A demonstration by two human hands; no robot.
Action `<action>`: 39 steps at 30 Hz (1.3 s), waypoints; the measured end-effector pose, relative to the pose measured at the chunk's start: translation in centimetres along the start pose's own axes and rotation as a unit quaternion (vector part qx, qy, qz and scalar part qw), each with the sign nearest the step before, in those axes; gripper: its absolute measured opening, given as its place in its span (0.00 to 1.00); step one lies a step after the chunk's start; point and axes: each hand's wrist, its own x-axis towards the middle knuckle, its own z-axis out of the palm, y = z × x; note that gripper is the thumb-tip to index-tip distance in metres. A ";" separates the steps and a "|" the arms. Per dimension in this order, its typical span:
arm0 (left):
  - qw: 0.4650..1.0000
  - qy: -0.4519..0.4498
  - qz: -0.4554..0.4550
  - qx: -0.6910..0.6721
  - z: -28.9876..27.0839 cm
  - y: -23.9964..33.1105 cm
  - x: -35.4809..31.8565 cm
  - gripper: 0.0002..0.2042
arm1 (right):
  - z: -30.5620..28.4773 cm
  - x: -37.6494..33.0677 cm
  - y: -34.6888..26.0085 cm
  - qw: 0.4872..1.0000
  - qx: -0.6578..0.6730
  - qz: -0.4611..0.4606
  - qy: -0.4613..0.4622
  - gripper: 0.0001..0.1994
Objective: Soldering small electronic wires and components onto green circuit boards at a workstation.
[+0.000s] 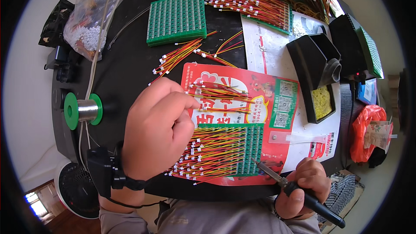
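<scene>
My right hand (305, 186) grips the dark handle of a soldering iron (275, 175). The iron's tip is near the right part of a green circuit board panel (255, 147). Red and yellow wire leads (216, 149) with white connectors run across that panel, their connector ends to the left. Above it, my left hand (160, 125) is closed in a pinch at the left end of a red and yellow wire lead (229, 110). More loose wire leads (221, 90) lie on the red printed sheet (277, 147) just beyond those fingertips.
A stack of green boards (177, 17) stands at the back, beside wired boards (255, 2). Solder wire on a green spool (86, 110) is at left, near a bag of white connectors (89, 39). At right are an iron stand (312, 56) and yellow sponge (321, 102).
</scene>
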 end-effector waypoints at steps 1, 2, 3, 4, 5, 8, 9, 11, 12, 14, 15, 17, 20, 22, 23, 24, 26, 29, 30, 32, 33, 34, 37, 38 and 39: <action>1.000 -0.009 -0.002 0.002 -0.2 0.3 -0.1 0.08 | -0.3 0.1 0.1 1.000 -0.001 0.000 0.001 0.14; 1.000 -0.009 -0.001 0.001 -0.1 0.5 -0.3 0.08 | -0.9 0.3 0.4 0.999 0.008 -0.005 -0.037 0.14; 1.000 0.002 -0.010 -0.022 0.1 0.8 -0.4 0.07 | -1.2 0.4 0.4 0.997 0.016 -0.009 -0.075 0.14; 0.999 0.013 -0.020 -0.045 0.2 1.2 -0.5 0.07 | -1.2 0.4 0.4 0.997 0.015 -0.009 -0.075 0.14; 0.998 0.006 -0.027 -0.060 0.1 1.6 -0.5 0.07 | -1.2 0.5 0.4 0.997 0.017 -0.012 -0.075 0.14; 0.996 -0.019 -0.032 -0.081 -0.4 2.5 -0.8 0.08 | -1.2 0.4 0.5 0.997 0.021 -0.014 -0.073 0.14; 0.992 -0.026 -0.055 -0.108 -0.6 2.9 -1.0 0.07 | -1.1 0.4 0.6 0.997 0.023 -0.013 -0.071 0.15; 0.981 -0.019 -0.102 -0.165 -0.1 3.6 -1.8 0.07 | -1.1 0.4 0.5 0.997 0.020 -0.010 -0.073 0.15; 0.964 -0.010 -0.149 -0.219 0.0 3.9 -2.0 0.06 | -1.1 0.5 0.4 0.997 0.020 -0.008 -0.074 0.15; 0.956 -0.045 -0.152 -0.246 -0.5 4.2 -2.0 0.06 | -0.3 0.1 0.3 0.999 0.009 -0.008 -0.033 0.15; 0.951 -0.073 -0.147 -0.263 -0.6 4.4 -2.1 0.06 | 0.1 0.0 0.3 1.000 0.001 -0.011 0.008 0.15; 0.940 -0.100 -0.148 -0.289 -0.3 4.6 -2.7 0.05 | 0.3 0.0 0.3 1.000 0.005 -0.011 0.009 0.15; 0.920 -0.146 -0.149 -0.331 -0.2 5.0 -2.7 0.05 | -0.2 0.3 0.6 1.000 0.013 -0.020 -0.017 0.16; 0.931 -0.136 -0.095 -0.325 0.4 4.5 -3.0 0.06 | -0.4 0.5 0.6 0.998 0.023 -0.029 -0.045 0.16; 0.953 -0.092 -0.045 -0.286 0.5 4.5 -3.1 0.06 | -0.4 0.5 0.5 0.998 0.026 -0.029 -0.046 0.16; 0.968 -0.050 0.006 -0.245 0.8 4.5 -3.0 0.06 | -0.4 0.5 0.6 0.998 0.029 -0.029 -0.046 0.15; 0.976 -0.025 0.011 -0.216 1.2 4.7 -3.3 0.07 | 0.0 0.2 1.0 0.999 0.025 -0.037 -0.018 0.15; 0.980 -0.017 -0.012 -0.198 1.1 5.6 -3.9 0.10 | 0.3 0.1 1.0 0.999 0.024 -0.047 0.011 0.15; 0.976 -0.037 -0.042 -0.210 1.0 5.8 -4.0 0.12 | 0.3 0.1 1.0 0.998 0.028 -0.047 0.010 0.15; 0.982 -0.045 0.013 -0.185 1.3 5.2 -3.9 0.14 | -0.3 0.5 0.8 0.998 0.031 -0.043 -0.028 0.15; 0.983 -0.055 0.070 -0.162 1.4 4.8 -3.8 0.15 | -0.6 0.7 0.8 0.997 0.032 -0.038 -0.065 0.15; 0.983 -0.055 0.070 -0.162 1.6 4.7 -4.0 0.15 | -0.3 0.6 0.8 0.997 0.032 -0.038 -0.065 0.15; 0.979 -0.078 0.110 -0.156 1.9 4.8 -4.2 0.14 | 0.2 0.2 0.7 0.999 0.015 -0.044 0.001 0.14; 0.983 -0.062 0.118 -0.124 2.0 5.1 -4.1 0.13 | 0.2 0.2 0.6 0.999 0.010 -0.042 -0.006 0.14; 0.987 -0.046 0.125 -0.089 2.1 5.4 -4.2 0.13 | 0.1 0.2 0.7 0.999 0.008 -0.039 -0.013 0.14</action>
